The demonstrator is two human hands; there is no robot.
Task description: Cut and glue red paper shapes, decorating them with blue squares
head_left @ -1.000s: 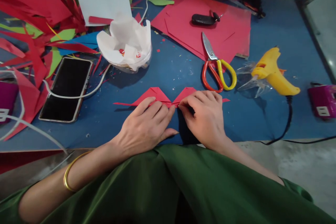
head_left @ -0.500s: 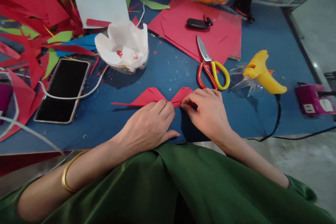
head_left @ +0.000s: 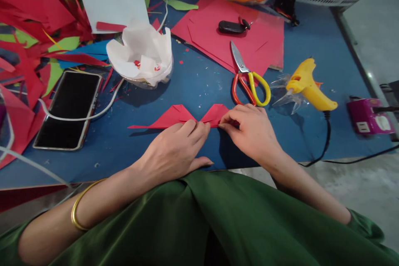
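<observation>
A folded piece of red paper (head_left: 170,118), with two raised peaks and a thin point at its left end, lies near the table's front edge. My left hand (head_left: 177,148) rests palm down over its lower middle, fingers pressing on the paper and thumb stretched out to the side. At the paper's right end, my right hand (head_left: 251,133) pinches the lower edge between thumb and fingertips. Scissors (head_left: 246,72) with one red and one yellow handle lie just beyond my right hand. The paper's lower middle is hidden under my left fingers.
A yellow glue gun (head_left: 308,85) stands to the right, its cord trailing over the front edge beside a purple box (head_left: 369,116). Red sheets (head_left: 202,25) carry a black key fob (head_left: 232,27). Leftward are a paper-lined bowl (head_left: 115,56), a phone (head_left: 67,108) and paper scraps (head_left: 28,0).
My right hand has slid slightly right along the paper's lower edge, a little farther from my left hand. The whole view has shifted slightly.
</observation>
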